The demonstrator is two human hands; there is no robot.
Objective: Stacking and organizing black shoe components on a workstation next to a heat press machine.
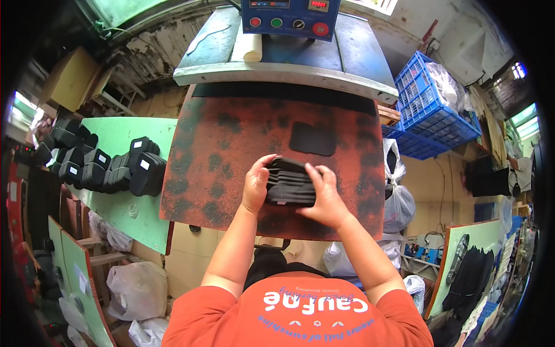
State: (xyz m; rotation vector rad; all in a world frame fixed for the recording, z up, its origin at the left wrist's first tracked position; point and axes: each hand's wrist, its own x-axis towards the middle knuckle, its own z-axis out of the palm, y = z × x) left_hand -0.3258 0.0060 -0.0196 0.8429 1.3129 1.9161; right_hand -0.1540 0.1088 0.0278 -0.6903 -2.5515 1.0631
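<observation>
Between my two hands is a stack of black padded pieces (291, 184), its layered edges facing me. My left hand (256, 184) is closed against the left side of the stack. At its right side my right hand (325, 194) grips the edge, thumb toward me and fingers over the top. A single flat black piece (313, 139) with rounded corners lies on the red-brown work board (196, 156), just beyond the stack. The undersides of the held pieces are hidden.
A blue control box (289, 17) with buttons stands on the metal bench beyond the board, beside a pale roll (247, 49). Stacks of black pieces (110, 168) cover part of a green table (139, 202) at left. Blue crates (428, 110) and plastic bags (399, 202) sit at right.
</observation>
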